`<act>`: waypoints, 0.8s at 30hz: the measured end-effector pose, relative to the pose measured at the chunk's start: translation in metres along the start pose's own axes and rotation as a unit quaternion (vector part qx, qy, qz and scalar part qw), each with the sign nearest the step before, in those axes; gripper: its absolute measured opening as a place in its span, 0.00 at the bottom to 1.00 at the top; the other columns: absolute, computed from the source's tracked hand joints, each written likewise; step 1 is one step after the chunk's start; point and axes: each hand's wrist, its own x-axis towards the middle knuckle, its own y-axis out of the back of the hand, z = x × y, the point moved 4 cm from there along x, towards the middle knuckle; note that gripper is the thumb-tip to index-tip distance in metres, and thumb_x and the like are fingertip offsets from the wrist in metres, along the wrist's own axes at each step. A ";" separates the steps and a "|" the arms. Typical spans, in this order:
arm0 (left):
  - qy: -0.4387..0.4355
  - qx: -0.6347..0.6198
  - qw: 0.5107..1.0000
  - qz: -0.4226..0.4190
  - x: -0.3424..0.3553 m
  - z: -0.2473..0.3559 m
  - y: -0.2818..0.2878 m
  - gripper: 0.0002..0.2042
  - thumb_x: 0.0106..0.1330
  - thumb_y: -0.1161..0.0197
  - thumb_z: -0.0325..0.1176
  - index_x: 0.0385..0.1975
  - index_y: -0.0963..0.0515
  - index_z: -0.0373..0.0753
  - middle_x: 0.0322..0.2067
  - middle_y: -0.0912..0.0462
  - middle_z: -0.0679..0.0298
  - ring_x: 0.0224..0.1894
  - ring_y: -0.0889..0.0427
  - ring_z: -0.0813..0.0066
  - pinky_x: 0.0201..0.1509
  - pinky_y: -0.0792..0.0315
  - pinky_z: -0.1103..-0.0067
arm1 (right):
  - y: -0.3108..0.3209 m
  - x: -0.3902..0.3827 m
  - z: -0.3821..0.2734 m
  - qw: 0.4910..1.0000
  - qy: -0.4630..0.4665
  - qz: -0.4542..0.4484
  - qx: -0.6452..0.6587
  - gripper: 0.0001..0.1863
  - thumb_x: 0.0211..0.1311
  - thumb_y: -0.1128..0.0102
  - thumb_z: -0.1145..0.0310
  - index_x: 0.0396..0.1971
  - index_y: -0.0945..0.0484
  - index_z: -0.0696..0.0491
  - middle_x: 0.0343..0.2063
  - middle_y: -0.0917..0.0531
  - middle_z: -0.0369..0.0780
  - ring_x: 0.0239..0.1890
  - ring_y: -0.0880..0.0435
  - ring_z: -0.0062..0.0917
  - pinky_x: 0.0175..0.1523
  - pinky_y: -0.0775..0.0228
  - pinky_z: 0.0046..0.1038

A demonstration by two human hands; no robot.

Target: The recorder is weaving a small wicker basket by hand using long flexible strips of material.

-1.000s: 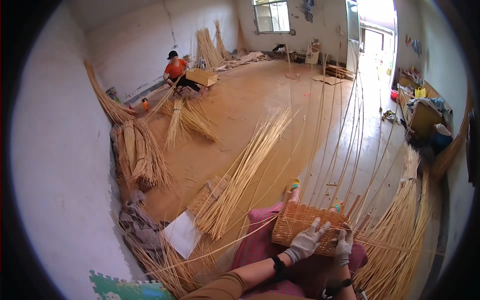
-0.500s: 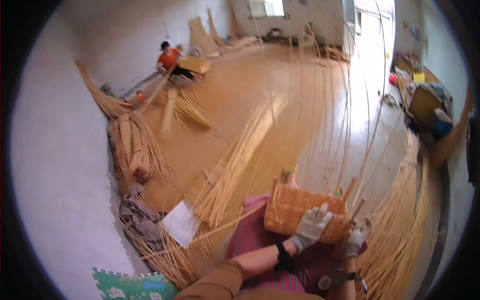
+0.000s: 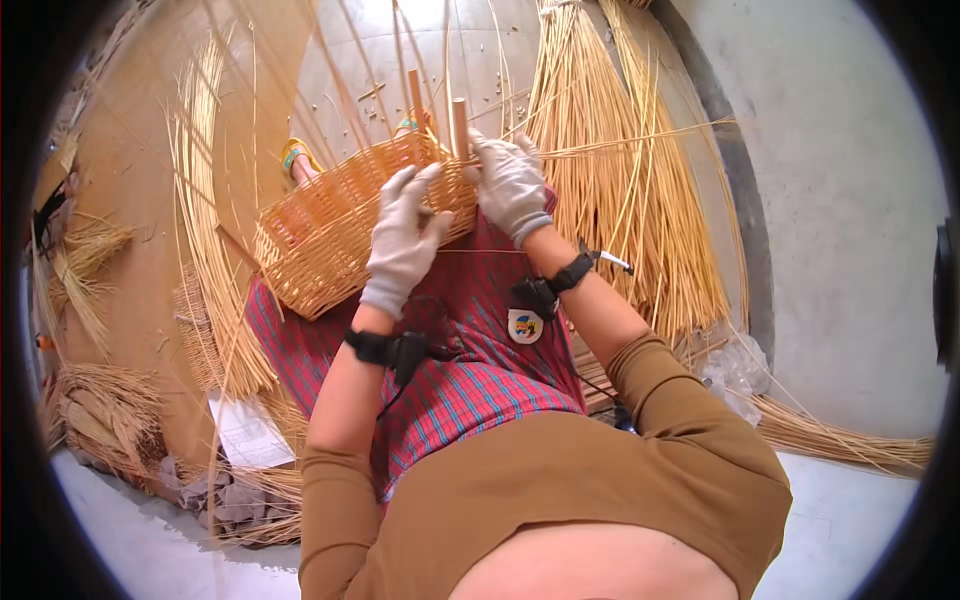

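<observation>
A half-woven wicker basket lies tilted across my lap, on a red and blue plaid cloth. Long thin stakes rise from its far wall, and thicker wooden rods stand at its corners. My left hand, in a pale glove, rests against the near wall towards the right end, fingers and thumb apart. At the right corner, beside a rod, my gloved right hand has its fingers closed on a thin wicker strand that trails off to the right. Its fingertips are partly hidden.
Bundles of long wicker strands lie on the floor to the right, with another bundle to the left. A white sheet of paper, a grey cloth and a clear plastic bag lie nearby. A wall bounds the right side.
My view has tipped down and turned right, so the far room and the other person have left it. My left hand has shifted along the basket towards its right corner.
</observation>
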 end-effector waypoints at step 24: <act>0.039 -0.149 0.906 0.394 -0.135 -0.082 0.164 0.13 0.64 0.29 0.23 0.48 0.19 0.32 0.45 0.17 0.62 0.47 0.19 0.76 0.49 0.22 0.79 | 0.040 -0.032 -0.281 0.867 0.129 -0.121 0.467 0.20 0.61 0.33 0.68 0.54 0.18 0.47 0.32 0.16 0.39 0.35 0.15 0.36 0.40 0.21 0.36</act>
